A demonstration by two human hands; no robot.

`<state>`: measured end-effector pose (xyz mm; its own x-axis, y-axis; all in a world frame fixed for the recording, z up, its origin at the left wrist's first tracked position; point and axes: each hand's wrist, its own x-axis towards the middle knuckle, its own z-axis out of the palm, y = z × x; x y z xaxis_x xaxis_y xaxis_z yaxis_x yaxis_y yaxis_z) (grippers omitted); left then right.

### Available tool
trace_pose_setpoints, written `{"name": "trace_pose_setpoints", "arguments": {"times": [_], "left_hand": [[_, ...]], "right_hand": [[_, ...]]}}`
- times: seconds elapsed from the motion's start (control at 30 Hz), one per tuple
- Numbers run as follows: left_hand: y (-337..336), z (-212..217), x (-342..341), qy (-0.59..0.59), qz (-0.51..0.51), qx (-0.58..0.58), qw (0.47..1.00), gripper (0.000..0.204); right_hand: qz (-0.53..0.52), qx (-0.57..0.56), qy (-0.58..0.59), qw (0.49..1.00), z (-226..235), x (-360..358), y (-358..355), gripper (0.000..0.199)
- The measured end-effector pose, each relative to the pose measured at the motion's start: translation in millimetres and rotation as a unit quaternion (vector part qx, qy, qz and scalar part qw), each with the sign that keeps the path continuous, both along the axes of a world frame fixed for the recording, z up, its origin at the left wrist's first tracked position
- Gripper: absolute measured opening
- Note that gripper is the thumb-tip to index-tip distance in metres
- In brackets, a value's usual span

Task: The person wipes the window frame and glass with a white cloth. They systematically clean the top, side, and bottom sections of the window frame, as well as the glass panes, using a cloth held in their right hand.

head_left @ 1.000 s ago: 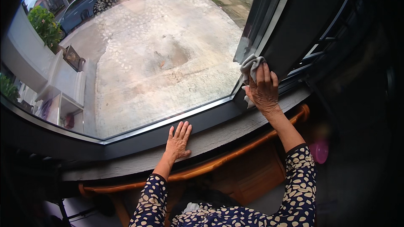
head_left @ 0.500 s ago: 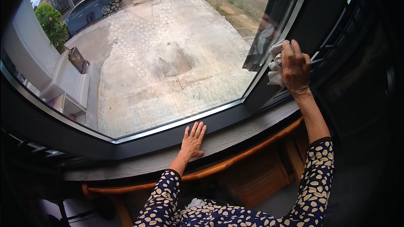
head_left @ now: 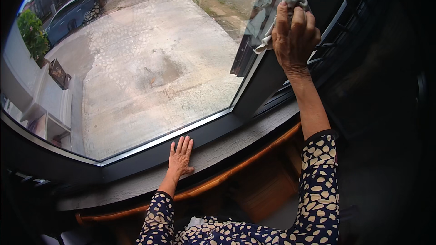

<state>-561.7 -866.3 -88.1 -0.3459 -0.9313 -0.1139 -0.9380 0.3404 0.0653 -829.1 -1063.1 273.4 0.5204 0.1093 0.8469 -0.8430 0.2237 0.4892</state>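
Observation:
A large window pane (head_left: 154, 77) in a dark frame (head_left: 247, 102) fills the view ahead of me. My right hand (head_left: 295, 38) is raised at the frame's right upright, its fingers closed on a crumpled pale grey cloth (head_left: 297, 1). One end of the cloth hangs to the left of the hand, over the edge of the glass. My left hand (head_left: 180, 156) lies flat on the grey sill (head_left: 222, 147), fingers stretched toward the bottom of the frame, holding nothing.
An orange-brown wooden rail (head_left: 213, 182) curves along below the sill. Dark bars (head_left: 334, 41) stand right of the frame. Beyond the glass are a concrete yard (head_left: 136, 90), a parked car (head_left: 75, 13), a bush (head_left: 32, 36) and a white wall (head_left: 50, 88).
My right hand has slid the cloth higher up the frame's upright. My left hand still rests on the sill. The whole view has shifted, with the window appearing further left.

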Motion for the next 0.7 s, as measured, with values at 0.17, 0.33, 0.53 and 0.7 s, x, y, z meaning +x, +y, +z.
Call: {"name": "trace_pose_setpoints", "arguments": {"times": [0.17,0.33,0.53,0.7], "left_hand": [[0,-3,0,-0.012,0.008,-0.011,1.0,0.125],[-1,-5,-1,-0.004,0.013,-0.027,1.0,0.124],[-1,-15,3,-0.01,0.012,-0.043,0.999,0.124],[-1,-21,-2,-0.008,0.005,-0.048,0.999,0.124]], "right_hand": [[0.014,0.19,0.015,0.982,-43,-17,27,0.072],[-0.014,0.224,0.133,0.965,-111,-36,34,0.055],[0.005,0.222,0.149,0.964,-92,-37,41,0.044],[-0.006,0.114,0.09,0.989,20,-33,29,0.042]]}}
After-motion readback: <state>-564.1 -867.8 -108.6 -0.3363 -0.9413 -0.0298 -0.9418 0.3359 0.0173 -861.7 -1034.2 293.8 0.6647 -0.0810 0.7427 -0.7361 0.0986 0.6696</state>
